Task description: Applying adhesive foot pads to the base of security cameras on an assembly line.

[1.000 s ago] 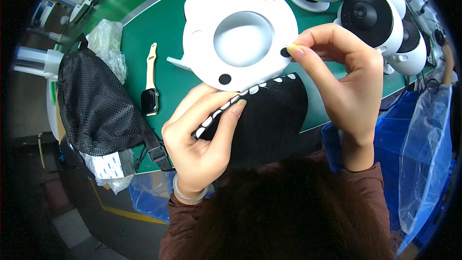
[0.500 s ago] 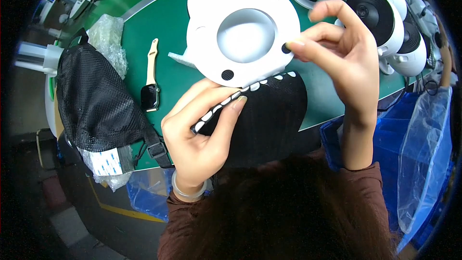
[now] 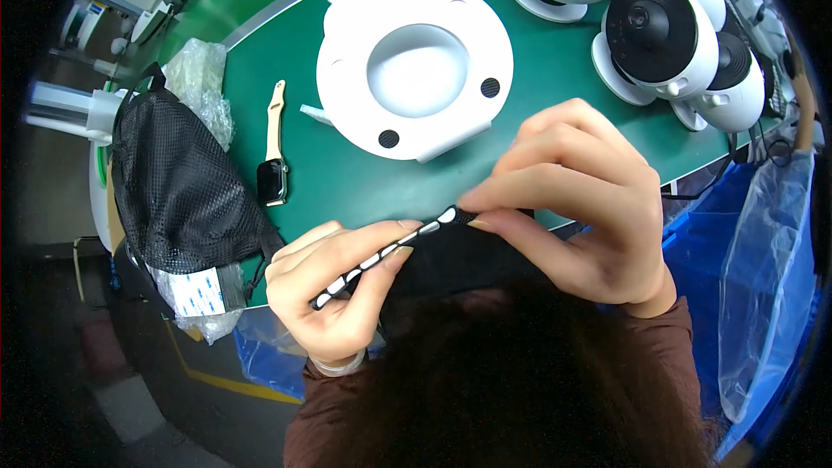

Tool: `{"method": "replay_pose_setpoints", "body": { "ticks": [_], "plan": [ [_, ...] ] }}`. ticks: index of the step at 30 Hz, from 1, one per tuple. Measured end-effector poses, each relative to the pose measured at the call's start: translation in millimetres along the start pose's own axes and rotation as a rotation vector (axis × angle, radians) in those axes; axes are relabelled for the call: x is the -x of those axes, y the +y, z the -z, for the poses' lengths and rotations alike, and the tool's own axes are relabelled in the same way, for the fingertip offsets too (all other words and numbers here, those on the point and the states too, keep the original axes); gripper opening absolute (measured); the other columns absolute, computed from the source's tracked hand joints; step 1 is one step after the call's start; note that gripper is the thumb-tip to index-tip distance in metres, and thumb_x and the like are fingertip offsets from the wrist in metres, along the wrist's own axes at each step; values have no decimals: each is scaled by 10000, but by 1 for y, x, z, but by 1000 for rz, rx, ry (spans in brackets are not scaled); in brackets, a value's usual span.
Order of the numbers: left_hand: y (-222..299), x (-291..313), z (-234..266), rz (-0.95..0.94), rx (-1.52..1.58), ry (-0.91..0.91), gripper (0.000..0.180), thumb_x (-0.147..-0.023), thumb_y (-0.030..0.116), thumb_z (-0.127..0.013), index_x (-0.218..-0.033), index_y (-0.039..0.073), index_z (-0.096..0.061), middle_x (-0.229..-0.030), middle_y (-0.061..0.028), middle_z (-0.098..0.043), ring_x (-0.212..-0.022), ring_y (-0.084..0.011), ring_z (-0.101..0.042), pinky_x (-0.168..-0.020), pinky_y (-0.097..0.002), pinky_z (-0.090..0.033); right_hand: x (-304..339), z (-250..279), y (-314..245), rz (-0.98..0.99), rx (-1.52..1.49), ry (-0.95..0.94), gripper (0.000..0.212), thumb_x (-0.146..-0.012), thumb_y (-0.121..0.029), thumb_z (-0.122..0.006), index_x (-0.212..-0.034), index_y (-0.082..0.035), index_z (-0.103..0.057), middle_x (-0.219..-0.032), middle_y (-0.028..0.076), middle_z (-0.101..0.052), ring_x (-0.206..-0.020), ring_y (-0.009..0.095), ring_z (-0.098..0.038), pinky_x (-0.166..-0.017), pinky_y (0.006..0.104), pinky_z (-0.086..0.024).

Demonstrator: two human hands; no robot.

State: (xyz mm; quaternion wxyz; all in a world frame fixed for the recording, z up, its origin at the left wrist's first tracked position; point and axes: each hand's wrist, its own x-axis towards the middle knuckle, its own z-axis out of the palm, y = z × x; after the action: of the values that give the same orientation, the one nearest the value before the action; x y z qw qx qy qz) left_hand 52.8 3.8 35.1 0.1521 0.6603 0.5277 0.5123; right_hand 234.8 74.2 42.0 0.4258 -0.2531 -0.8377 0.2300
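Steady white-spotted black sheet (image 3: 427,229) just below center, pinched in left hand (image 3: 329,290); peel gently, gripping its edge in right hand (image 3: 581,208).

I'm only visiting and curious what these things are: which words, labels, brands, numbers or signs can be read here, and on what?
None can be read.
White packet at lower left: blue marks, too small and blurred to read.
Watch: dark screen, no readable text.
White round part: two black discs, no lettering visible.
Black piece with white rounded patches: no lettering visible.
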Motion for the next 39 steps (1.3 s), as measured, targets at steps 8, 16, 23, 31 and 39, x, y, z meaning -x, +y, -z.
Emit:
{"method": "replay_pose_setpoints", "body": {
  "ticks": [8,16,23,31,39],
  "plan": [
    [-2,-3,-5,-173,-56,8,260,-499,-109,-601,-742,-25,-636,-616,-97,-609,-418,-121,-468,-421,-203,-343,-6,7,3,-71,-50,-147,191,-553,-13,-686,-725,-59,-617,-669,27,-568,-630,184,-517,-596,259,-413],
    [2,-5,-12,-159,-21,80,257,-506,-81,-644,-756,-19,-640,-628,-94,-615,-433,-110,-478,-428,-193,-354,-2,1,1,-43,-55,-102,160,-583,17,-655,-722,-48,-608,-689,44,-590,-576,179,-537,-506,246,-410],
    [3,-4,-7,-26,-44,-35,214,-525,-105,-639,-723,-23,-638,-612,-93,-609,-471,-121,-538,-461,-196,-393,-1,8,-3,-49,85,-163,134,-588,-15,-660,-692,-71,-597,-664,28,-587,-625,170,-578,-604,256,-455],
    [3,-9,-10,26,-53,23,182,-554,-102,-637,-719,-26,-629,-598,-95,-599,-491,-124,-549,-483,-189,-404,-5,-2,-2,264,356,4,153,-557,-24,-649,-676,-68,-564,-767,45,-611,-768,209,-606,-702,331,-480],
    [-13,-14,-14,-9,-124,66,211,-571,-71,-667,-769,-1,-646,-846,-117,-596,-775,-177,-582,-664,-242,-438,-56,22,17,-56,71,145,118,-763,-75,-594,-819,30,-592,-805,101,-612,-832,176,-594,-764,252,-453]
  ]
}}
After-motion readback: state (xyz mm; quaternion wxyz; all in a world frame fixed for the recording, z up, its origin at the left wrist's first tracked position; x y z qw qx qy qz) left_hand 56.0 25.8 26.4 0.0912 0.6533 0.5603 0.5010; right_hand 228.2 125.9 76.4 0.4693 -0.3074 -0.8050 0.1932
